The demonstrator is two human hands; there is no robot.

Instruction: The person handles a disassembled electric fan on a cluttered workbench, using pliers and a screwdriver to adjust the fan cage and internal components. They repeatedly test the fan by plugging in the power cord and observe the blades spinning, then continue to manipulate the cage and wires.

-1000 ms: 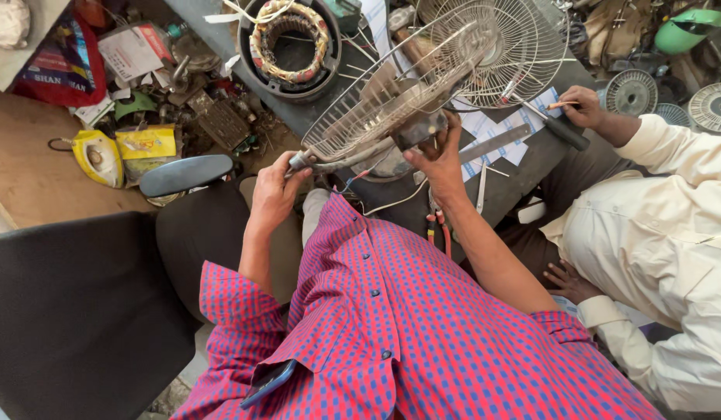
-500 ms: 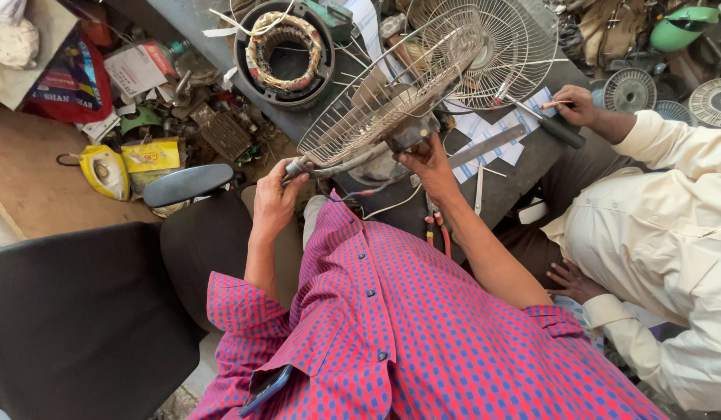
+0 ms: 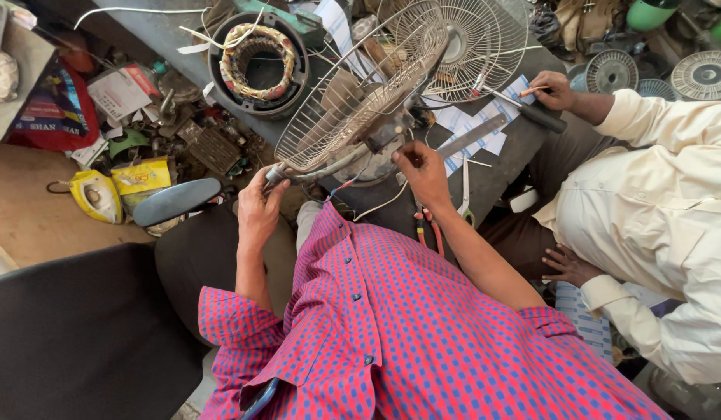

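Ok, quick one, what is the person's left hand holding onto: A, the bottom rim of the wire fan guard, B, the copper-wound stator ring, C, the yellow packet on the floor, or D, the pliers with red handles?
A: the left hand closes around the lower rim of the wire fan guard, while the right hand sits at the motor behind it.

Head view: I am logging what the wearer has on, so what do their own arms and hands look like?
Both arms come out of a short-sleeved red shirt with small blue dots, buttoned down the front. The forearms, the left hand and the right hand are bare: no gloves, watch or rings show.
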